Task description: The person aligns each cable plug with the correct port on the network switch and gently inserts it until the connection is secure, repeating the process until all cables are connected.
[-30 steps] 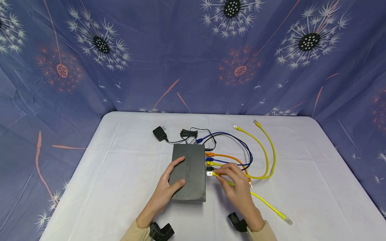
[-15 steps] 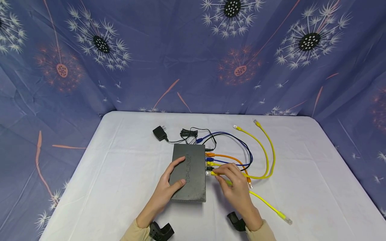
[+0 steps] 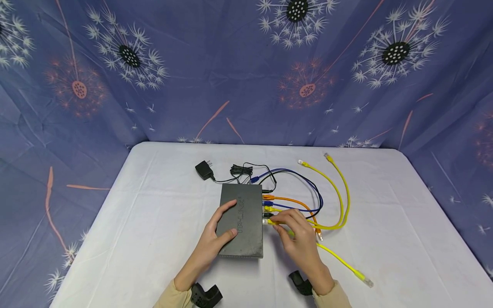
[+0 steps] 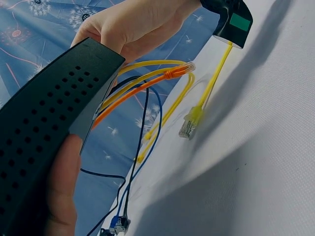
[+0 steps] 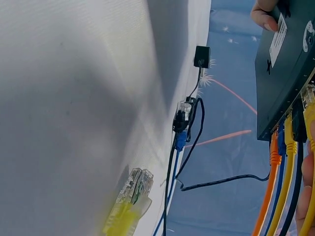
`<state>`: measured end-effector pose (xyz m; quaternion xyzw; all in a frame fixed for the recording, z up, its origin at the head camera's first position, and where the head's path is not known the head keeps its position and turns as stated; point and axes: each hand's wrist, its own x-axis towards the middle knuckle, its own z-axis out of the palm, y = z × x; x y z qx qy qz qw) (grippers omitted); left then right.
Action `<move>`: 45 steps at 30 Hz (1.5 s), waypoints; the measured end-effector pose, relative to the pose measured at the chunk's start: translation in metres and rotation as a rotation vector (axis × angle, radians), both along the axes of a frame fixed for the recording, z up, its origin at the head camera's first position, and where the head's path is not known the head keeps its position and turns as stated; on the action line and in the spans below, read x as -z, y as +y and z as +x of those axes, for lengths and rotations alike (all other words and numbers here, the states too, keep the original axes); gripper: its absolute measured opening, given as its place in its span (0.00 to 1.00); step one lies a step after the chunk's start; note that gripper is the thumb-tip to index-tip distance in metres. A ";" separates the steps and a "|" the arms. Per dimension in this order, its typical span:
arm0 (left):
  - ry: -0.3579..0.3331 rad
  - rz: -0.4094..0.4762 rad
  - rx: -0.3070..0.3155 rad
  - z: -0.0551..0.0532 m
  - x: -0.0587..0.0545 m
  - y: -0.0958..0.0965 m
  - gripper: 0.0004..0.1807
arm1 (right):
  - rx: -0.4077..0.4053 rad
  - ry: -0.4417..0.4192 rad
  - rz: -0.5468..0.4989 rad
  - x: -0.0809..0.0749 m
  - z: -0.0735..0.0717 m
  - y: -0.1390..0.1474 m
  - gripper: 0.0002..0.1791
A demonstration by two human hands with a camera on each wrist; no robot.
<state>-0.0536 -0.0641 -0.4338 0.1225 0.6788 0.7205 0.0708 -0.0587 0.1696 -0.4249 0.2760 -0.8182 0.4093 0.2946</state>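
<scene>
My left hand (image 3: 209,241) grips a black TP-LINK network switch (image 3: 248,239) and holds it up off the table; in the right wrist view some of its fingertips (image 5: 268,22) touch the labelled underside. At the port side, my right hand (image 3: 302,239) pinches a yellow Ethernet plug (image 3: 268,221). Seen from the right wrist, this clear-tipped plug (image 5: 309,98) is at a port, but how deep it sits cannot be told. An orange plug (image 3: 268,197), a blue plug (image 3: 267,203), another yellow plug (image 3: 268,209) and a black plug (image 3: 268,215) sit in neighbouring ports.
Behind the switch lie a black power adapter (image 3: 204,170) and its bundled cord (image 3: 241,170). Yellow cable ends (image 3: 303,163) lie at the back right, a blue one (image 3: 254,179) behind the switch. Another yellow connector (image 3: 363,278) lies at the front right of the white table (image 3: 154,214).
My right hand has moved slightly left, bringing the yellow plug closer against the switch's port side. The left hand and switch have stayed almost still.
</scene>
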 end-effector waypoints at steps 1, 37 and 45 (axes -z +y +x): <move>-0.002 0.003 0.002 0.000 0.000 0.000 0.34 | -0.001 -0.001 0.000 0.000 0.000 0.000 0.18; 0.057 -0.064 0.081 -0.002 -0.002 -0.005 0.35 | 0.011 0.008 -0.043 -0.001 0.000 -0.010 0.17; 0.045 -0.071 0.082 0.000 -0.002 -0.005 0.35 | 0.002 0.023 -0.039 -0.001 0.000 -0.013 0.16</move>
